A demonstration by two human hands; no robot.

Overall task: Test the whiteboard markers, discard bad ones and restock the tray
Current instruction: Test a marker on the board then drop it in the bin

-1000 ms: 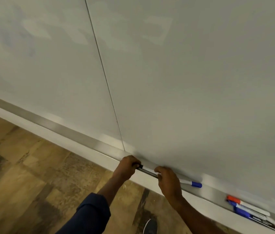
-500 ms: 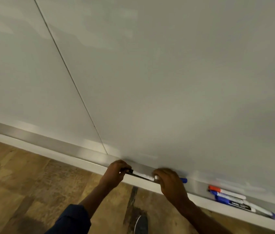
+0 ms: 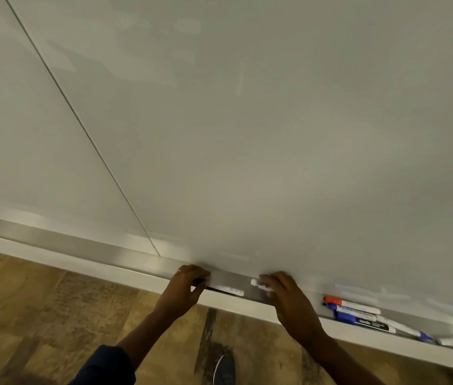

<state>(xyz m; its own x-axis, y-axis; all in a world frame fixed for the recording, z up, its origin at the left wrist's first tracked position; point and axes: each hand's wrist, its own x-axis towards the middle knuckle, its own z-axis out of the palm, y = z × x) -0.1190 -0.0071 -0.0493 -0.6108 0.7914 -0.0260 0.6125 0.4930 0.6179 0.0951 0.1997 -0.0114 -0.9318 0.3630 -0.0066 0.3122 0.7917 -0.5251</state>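
A long metal tray (image 3: 103, 250) runs along the bottom of the whiteboard (image 3: 247, 134). My left hand (image 3: 185, 287) grips the dark end of a marker (image 3: 229, 290) that lies along the tray's front edge. Further right, my right hand (image 3: 286, 297) curls over a white marker (image 3: 257, 282); only its white end shows left of the fingers. At the tray's right lie several markers, among them a red-capped one (image 3: 351, 303) and a blue-capped one (image 3: 358, 319).
The whiteboard has a vertical seam (image 3: 81, 129) left of the hands. Below the tray is a wood-pattern floor (image 3: 39, 315), with a dark shoe (image 3: 224, 370) near the bottom edge. A dark blue sleeve (image 3: 103, 368) covers my left forearm.
My hands have moved apart along the tray. The blue cap seen past my right hand is now hidden under it. The view has shifted right and down.
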